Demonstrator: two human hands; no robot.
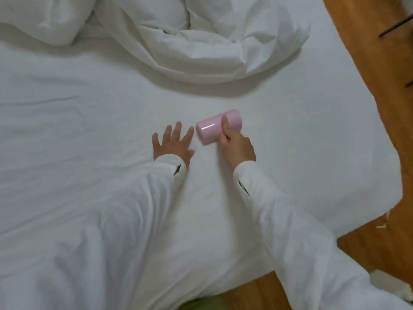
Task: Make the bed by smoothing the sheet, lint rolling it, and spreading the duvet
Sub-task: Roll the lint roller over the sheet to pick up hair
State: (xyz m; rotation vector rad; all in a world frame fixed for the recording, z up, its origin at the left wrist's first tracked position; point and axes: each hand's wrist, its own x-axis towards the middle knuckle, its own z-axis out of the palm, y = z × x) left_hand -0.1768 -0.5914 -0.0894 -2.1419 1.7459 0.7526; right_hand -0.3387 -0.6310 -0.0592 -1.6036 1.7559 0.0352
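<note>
We're mid-task: right hand gripping pink lint roller on the sheet, left hand pressing flat, fingers spread. Sheet mostly smooth; duvet still bunched, unspread.

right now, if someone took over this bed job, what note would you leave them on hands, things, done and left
Left hand: flat, fingers spread, pressing the white sheet.
Right hand: grips the pink lint roller, which lies on the sheet beside the left hand's fingertips.
Duvet: bunched in a heap at the far end of the bed, with a pillow to its left.
Done: the sheet near the hands looks mostly smooth; lint rolling is under way.
Left: creases on the left side, the rest of the rolling, then spreading the duvet.
</note>
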